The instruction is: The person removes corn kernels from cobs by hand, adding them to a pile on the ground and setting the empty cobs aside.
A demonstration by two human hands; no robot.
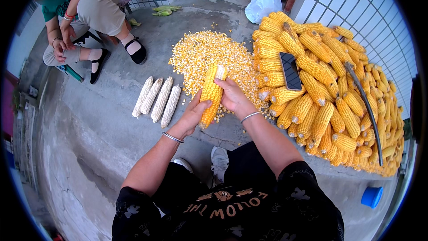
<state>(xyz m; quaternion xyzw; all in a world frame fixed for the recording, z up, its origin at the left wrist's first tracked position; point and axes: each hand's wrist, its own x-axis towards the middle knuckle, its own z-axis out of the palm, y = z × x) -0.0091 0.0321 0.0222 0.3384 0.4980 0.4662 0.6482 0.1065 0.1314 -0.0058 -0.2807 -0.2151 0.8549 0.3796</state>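
Note:
My left hand (195, 111) is closed around the lower part of a yellow corn cob (209, 97), which is tilted with its far end up. My right hand (230, 93) grips the cob's upper right side, its thumb at a pale strip where kernels are off. Beyond and beneath the cob lies a heap of loose corn kernels (207, 47) on the concrete floor. To the left of my hands, several bare white corn cobs (162, 99) lie side by side. A large pile of unshelled corn cobs (314, 120) rises on the right.
A smartphone (290, 71) and a dark curved stick (366, 107) rest on the cob pile. Behind it are a pale plastic bag (261, 1) and a tiled wall (357, 0). A seated person (97, 10) is at the upper left, near corn husks (165, 10). A blue bucket (371, 197) stands lower right.

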